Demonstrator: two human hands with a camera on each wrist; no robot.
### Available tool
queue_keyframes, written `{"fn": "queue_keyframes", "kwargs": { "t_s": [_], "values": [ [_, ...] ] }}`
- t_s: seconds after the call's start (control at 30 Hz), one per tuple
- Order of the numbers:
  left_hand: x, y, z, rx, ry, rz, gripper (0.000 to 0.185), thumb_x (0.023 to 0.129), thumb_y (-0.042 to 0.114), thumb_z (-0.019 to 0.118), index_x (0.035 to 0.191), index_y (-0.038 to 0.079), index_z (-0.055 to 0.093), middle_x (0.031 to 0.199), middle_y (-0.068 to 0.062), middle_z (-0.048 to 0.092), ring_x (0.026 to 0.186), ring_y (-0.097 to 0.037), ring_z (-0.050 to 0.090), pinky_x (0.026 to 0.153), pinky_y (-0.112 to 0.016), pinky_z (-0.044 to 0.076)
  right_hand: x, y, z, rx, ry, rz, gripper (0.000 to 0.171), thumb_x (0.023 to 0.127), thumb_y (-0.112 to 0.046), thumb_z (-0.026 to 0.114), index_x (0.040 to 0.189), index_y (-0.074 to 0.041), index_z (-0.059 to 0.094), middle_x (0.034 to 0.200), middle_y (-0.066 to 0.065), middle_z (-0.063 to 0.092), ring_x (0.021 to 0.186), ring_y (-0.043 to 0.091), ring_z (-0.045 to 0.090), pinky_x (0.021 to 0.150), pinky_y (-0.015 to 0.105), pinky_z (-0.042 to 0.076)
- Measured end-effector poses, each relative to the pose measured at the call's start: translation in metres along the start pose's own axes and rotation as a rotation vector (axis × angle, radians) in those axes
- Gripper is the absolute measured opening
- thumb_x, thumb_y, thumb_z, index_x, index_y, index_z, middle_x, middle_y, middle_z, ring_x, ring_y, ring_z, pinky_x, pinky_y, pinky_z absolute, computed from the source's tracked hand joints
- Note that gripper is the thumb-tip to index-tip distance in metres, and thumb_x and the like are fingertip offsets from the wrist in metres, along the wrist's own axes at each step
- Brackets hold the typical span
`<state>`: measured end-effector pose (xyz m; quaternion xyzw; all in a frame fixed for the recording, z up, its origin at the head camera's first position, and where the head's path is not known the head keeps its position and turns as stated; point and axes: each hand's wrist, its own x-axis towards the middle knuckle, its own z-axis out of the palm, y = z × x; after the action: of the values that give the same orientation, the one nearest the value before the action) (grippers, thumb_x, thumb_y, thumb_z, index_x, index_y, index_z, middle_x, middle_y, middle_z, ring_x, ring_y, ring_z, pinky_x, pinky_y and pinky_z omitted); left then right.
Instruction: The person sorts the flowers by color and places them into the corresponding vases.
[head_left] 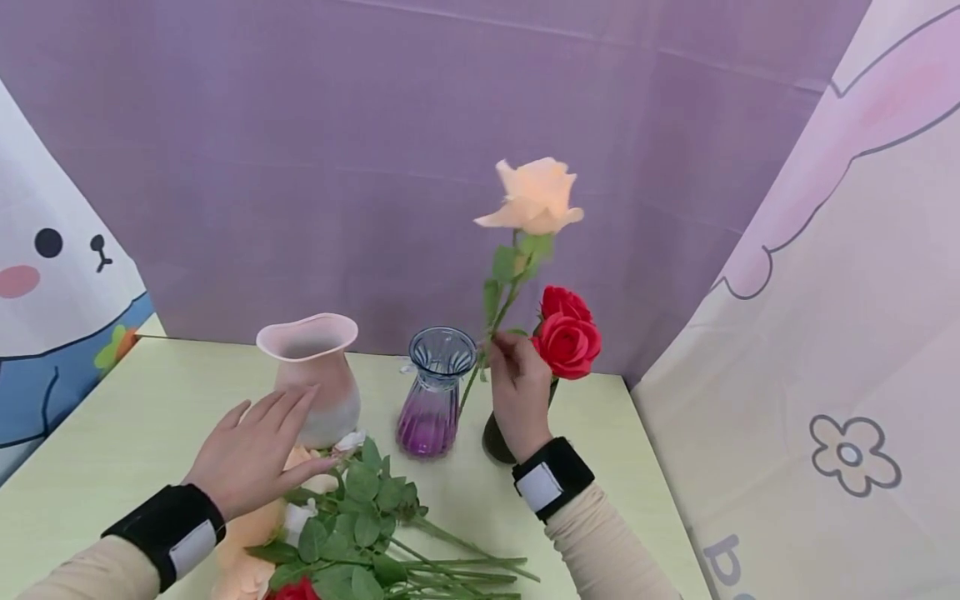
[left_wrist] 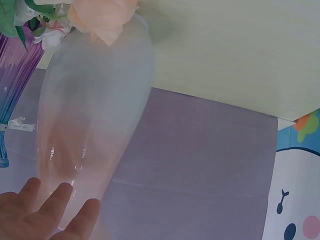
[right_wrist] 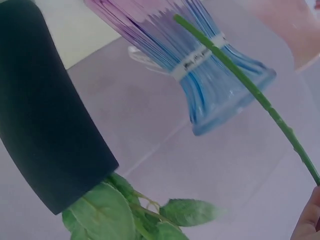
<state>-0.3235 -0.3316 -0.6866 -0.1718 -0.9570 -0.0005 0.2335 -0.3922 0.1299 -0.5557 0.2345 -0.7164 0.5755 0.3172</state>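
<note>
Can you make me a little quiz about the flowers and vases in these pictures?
1. True or false: the right hand holds the peach rose by its stem.
2. Which vase does the left hand hover beside? A) pink vase B) purple-blue vase
3. Fill in: the red rose stands in a ___ vase.

Key: 1 true; 2 A; 3 dark.
</note>
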Motion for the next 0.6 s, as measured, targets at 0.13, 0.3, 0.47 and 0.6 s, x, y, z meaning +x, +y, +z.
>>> {"fn": "queue_keyframes", "kwargs": {
  "t_s": [0.13, 0.3, 0.47, 0.6],
  "values": [
    [0.008, 0.008, -0.005, -0.008, 0.009, 0.007, 0.120, 0.064, 0.098, 0.044, 0.160, 0.034, 0.014, 0.167, 0.013, 0.009, 0.155, -0.022, 0.014, 0.112, -0.076, 0.016, 0.013, -0.023, -0.007, 0.161, 0.009, 0.045, 0.030, 0.098, -0.011, 0.062, 0.128, -0.012, 0.060, 0.115, 0.006, 0.071, 0.094, 0.027, 0.070, 0.080, 0.038, 0.063],
    [0.013, 0.017, -0.007, -0.024, 0.004, 0.021, 0.118, 0.065, 0.098, 0.045, 0.160, 0.035, 0.014, 0.166, 0.014, 0.011, 0.154, -0.019, 0.015, 0.110, -0.075, 0.021, 0.027, -0.037, -0.012, 0.245, 0.035, 0.033, 0.035, 0.097, -0.008, 0.063, 0.132, -0.009, 0.058, 0.117, 0.012, 0.070, 0.099, 0.032, 0.068, 0.082, 0.043, 0.062],
    [0.015, 0.020, -0.003, -0.018, 0.012, 0.032, 0.118, 0.065, 0.098, 0.044, 0.160, 0.035, 0.014, 0.166, 0.014, 0.012, 0.155, -0.019, 0.014, 0.111, -0.075, 0.020, 0.037, -0.051, -0.016, 0.285, 0.081, 0.000, 0.036, 0.096, -0.006, 0.063, 0.131, -0.006, 0.057, 0.118, 0.014, 0.069, 0.101, 0.035, 0.069, 0.083, 0.051, 0.061],
    [0.015, 0.021, 0.003, -0.013, 0.020, 0.045, 0.118, 0.065, 0.098, 0.044, 0.160, 0.034, 0.014, 0.166, 0.013, 0.012, 0.155, -0.018, 0.010, 0.110, -0.076, 0.021, 0.041, -0.059, -0.018, 0.308, 0.121, -0.021, 0.035, 0.095, -0.005, 0.064, 0.130, -0.005, 0.056, 0.118, 0.016, 0.069, 0.100, 0.040, 0.068, 0.082, 0.056, 0.059]
  ]
}}
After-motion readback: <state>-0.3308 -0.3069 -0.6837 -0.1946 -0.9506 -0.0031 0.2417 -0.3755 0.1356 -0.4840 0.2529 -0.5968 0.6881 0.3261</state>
